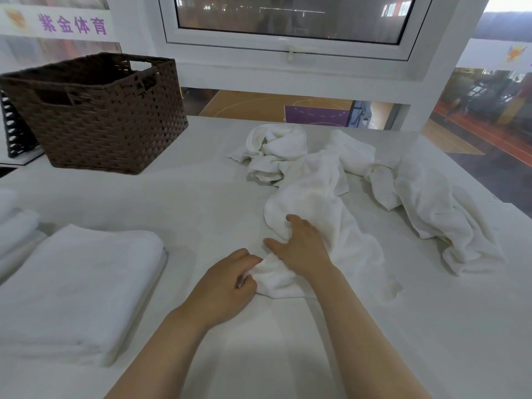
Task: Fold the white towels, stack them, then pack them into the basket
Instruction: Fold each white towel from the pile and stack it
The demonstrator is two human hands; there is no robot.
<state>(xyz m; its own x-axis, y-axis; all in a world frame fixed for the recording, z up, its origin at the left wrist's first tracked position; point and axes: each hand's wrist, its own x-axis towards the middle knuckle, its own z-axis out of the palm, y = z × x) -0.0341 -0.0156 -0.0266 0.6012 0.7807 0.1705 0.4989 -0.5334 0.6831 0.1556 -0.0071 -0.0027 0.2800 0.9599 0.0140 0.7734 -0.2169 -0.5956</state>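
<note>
The table (201,197) is covered in white and runs back to a window wall; its right edge cuts diagonally past the crumpled pile, so there is little room on that side. A broad bare stretch lies between the hands and the basket (98,116), which stands at the far left, near the back edge. The near centre of the table, under the forearms, is also bare.

Both forearms reach forward from the bottom of the view. The left hand (230,280) is curled, knuckles up, and pinches the near corner of the towel (322,203). The right hand (302,246) lies just beside it, palm down on the same towel, fingers bent into the cloth and gripping a fold, thumb spread toward the left.

That towel is rumpled and stretches away from the hands toward the far centre. A second towel (273,148) is bunched behind it, and a third (437,208) trails along the right edge. A folded towel (80,283) lies flat at the near left, with another folded stack (14,226) partly out of view beyond it.
</note>
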